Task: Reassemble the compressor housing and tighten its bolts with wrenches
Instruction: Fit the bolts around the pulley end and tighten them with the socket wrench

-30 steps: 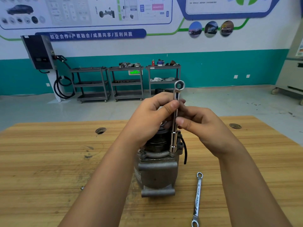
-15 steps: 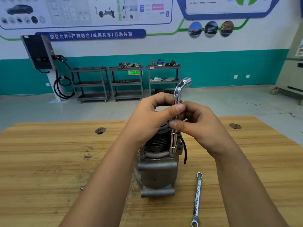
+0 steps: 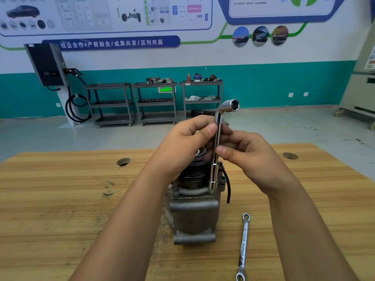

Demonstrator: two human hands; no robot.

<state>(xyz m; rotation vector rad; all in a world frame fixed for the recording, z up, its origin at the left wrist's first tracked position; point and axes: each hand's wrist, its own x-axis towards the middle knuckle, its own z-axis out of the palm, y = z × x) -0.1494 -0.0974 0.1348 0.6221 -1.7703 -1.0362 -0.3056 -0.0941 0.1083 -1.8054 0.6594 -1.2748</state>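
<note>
Both hands meet over the compressor housing [image 3: 193,218], which stands upright on the wooden counter [image 3: 60,199] directly below them, between the two forearms. The left hand [image 3: 182,147] is curled, its thumb pressed against the left side of the shaft of an L-shaped socket wrench [image 3: 216,151] and its fingers wrapped behind, partly hidden; its palm hovers above the dark ribbed pulley section at the top of the housing, and whether it touches that part cannot be told. The right hand [image 3: 246,157] is also closed in a pinch, thumb and fingertips gripping the shaft from the right, a little lower than the left thumb. The wrench stands nearly upright between the two hands; its lower socket end sits down on a bolt at the housing's upper flange, just under the right hand's fingertips, while its bent upper end rises above both hands with the open hex socket facing up and to the right. A thin black cable hangs at the housing's right side, under the right wrist. A flat ring spanner [image 3: 243,246] lies untouched on the counter, near the right forearm and just to the right of the housing's base.
</note>
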